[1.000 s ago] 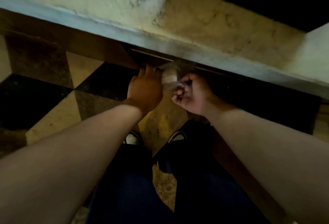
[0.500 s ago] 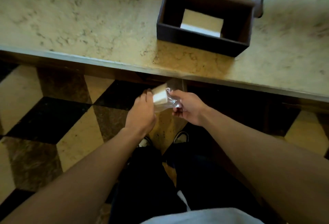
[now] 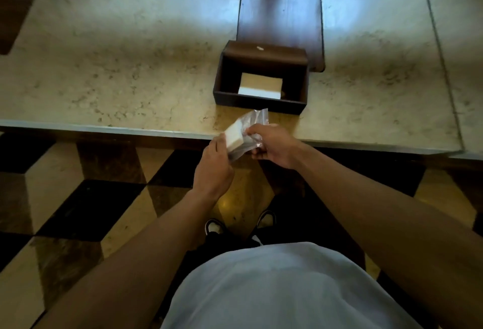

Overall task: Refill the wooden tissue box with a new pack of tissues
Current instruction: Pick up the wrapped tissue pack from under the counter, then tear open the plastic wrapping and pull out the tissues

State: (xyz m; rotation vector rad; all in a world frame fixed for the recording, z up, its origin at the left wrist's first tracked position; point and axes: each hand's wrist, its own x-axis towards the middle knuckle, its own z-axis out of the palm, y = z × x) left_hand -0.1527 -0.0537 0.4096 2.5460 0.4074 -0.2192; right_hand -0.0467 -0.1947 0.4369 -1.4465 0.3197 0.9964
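Note:
The dark wooden tissue box point(image 3: 261, 105) stands open on the marble counter near its front edge, with a pale rectangular opening or sheet visible inside it. Its flat wooden lid point(image 3: 281, 20) lies on the counter just behind it. In front of the box, at the counter's edge, I hold a new tissue pack point(image 3: 235, 139), a white block in clear plastic wrap point(image 3: 254, 117). My left hand point(image 3: 213, 169) grips the white block. My right hand point(image 3: 271, 145) pinches the loose plastic at the pack's other end.
The marble counter point(image 3: 117, 85) stretches left and right, with a dark wooden object point(image 3: 15, 7) at its far left corner and a seam on the right. Below lies a checkered floor point(image 3: 86, 211) of black and tan tiles, with my shoes beneath me.
My view has risen from under the counter's edge to above it, bringing the box and lid into sight. Both hands lifted the tissue pack up to the counter's edge.

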